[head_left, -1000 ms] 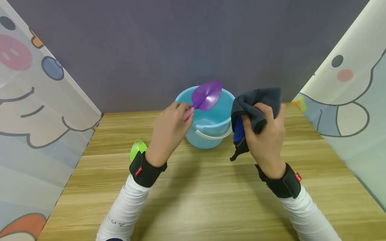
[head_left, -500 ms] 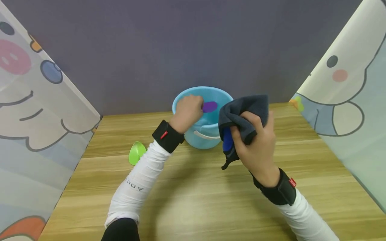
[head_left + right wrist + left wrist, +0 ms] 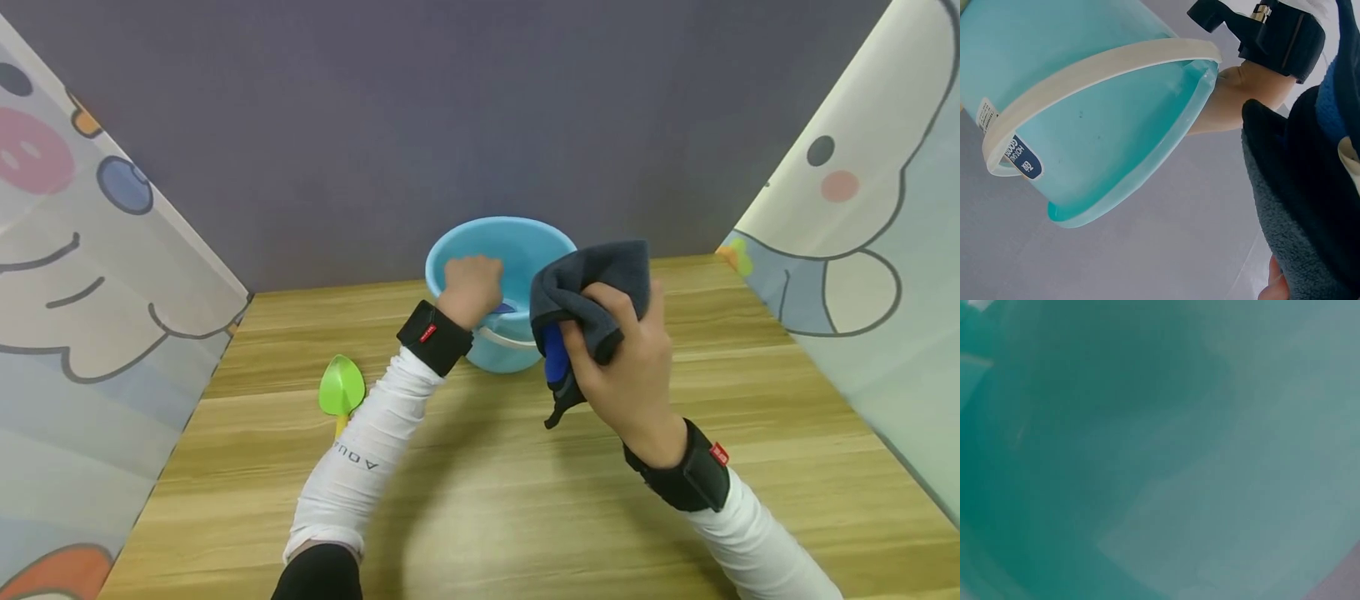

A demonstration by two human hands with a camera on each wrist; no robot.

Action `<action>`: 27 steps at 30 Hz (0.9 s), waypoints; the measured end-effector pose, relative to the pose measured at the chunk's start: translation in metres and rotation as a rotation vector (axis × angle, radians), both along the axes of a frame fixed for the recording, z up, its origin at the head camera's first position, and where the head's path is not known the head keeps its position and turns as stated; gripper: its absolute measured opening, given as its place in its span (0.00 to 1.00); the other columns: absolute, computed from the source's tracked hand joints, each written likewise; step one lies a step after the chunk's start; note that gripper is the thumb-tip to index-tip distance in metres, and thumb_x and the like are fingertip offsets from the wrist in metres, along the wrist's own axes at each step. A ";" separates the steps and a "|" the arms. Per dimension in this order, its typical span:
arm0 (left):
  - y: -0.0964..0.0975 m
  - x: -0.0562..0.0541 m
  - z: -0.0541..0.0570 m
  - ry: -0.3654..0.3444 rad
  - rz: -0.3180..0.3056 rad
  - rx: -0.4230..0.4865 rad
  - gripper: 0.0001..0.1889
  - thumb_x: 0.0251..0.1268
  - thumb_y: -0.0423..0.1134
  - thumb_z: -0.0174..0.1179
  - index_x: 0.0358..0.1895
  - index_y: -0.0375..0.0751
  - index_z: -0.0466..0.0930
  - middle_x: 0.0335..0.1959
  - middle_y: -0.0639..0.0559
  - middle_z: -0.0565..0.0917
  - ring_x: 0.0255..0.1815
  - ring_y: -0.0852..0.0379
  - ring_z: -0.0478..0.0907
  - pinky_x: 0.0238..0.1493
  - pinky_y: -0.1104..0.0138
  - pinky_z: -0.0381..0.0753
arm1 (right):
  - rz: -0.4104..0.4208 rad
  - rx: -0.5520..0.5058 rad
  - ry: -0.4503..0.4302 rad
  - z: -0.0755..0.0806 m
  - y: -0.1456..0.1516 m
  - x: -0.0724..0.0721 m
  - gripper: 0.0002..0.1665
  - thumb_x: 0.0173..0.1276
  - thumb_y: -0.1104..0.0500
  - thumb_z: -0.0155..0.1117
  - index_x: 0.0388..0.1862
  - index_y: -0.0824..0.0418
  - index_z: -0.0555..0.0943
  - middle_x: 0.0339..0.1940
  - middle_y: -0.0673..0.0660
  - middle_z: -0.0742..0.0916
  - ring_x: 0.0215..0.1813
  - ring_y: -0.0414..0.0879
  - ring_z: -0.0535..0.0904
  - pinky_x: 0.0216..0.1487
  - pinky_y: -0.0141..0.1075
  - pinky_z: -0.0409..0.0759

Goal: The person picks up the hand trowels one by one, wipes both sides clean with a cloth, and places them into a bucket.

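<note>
A light blue bucket (image 3: 517,237) stands at the back of the table, its white handle (image 3: 506,340) hanging in front. My left hand (image 3: 471,282) reaches over the rim into it, curled, with its fingers hidden. A sliver of the purple toy shovel (image 3: 506,308) shows inside just beside that hand; its pink grip is out of sight. Only the blurred bucket wall (image 3: 1210,462) fills most of the left wrist view. My right hand (image 3: 637,367) grips a bunched dark grey and blue cloth (image 3: 592,279) right of the bucket. The right wrist view shows the cloth (image 3: 1297,206) close up.
A green toy shovel (image 3: 342,386) with a yellow handle lies on the wooden table (image 3: 570,517), left of my left forearm. A dark grey panel (image 3: 480,108) stands behind the bucket. Cartoon-printed panels (image 3: 862,275) flank both sides.
My left hand has carried the purple shovel from above the rim down into the bucket. The right hand, still gripping the cloth, has shifted left and slightly down in the head view.
</note>
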State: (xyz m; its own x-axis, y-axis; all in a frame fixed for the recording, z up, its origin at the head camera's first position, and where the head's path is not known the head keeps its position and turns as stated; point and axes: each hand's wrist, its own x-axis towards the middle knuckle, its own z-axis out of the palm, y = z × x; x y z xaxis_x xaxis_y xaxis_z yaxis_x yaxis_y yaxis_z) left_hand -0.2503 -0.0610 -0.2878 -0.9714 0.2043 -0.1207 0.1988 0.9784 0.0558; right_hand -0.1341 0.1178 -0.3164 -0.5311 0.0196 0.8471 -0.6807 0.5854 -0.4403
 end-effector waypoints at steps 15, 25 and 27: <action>-0.007 0.004 0.002 0.020 -0.019 0.011 0.26 0.80 0.48 0.48 0.16 0.48 0.58 0.18 0.55 0.60 0.22 0.57 0.62 0.26 0.64 0.60 | 0.006 0.025 -0.012 -0.003 -0.007 0.001 0.28 0.75 0.38 0.56 0.53 0.60 0.78 0.45 0.75 0.74 0.33 0.58 0.73 0.28 0.51 0.73; -0.010 0.013 0.000 0.218 -0.039 0.110 0.26 0.80 0.43 0.45 0.15 0.49 0.54 0.17 0.57 0.54 0.19 0.59 0.55 0.21 0.66 0.53 | 0.026 0.030 -0.014 -0.005 -0.010 0.000 0.27 0.75 0.38 0.56 0.53 0.61 0.78 0.47 0.76 0.74 0.35 0.60 0.74 0.29 0.52 0.74; -0.013 0.017 0.001 0.334 -0.065 0.142 0.25 0.79 0.40 0.45 0.16 0.49 0.53 0.17 0.57 0.52 0.19 0.60 0.51 0.21 0.67 0.49 | 0.028 0.034 -0.013 -0.004 -0.011 0.000 0.28 0.75 0.38 0.56 0.53 0.61 0.78 0.47 0.77 0.74 0.35 0.60 0.74 0.29 0.52 0.74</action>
State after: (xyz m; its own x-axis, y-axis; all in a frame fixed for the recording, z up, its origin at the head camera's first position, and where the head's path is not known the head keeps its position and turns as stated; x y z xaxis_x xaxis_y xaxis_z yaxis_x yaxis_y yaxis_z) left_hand -0.2328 -0.0742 -0.2869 -0.9368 0.2592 0.2349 0.2909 0.9502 0.1117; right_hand -0.1341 0.1072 -0.3209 -0.5418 -0.0239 0.8401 -0.6913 0.5812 -0.4293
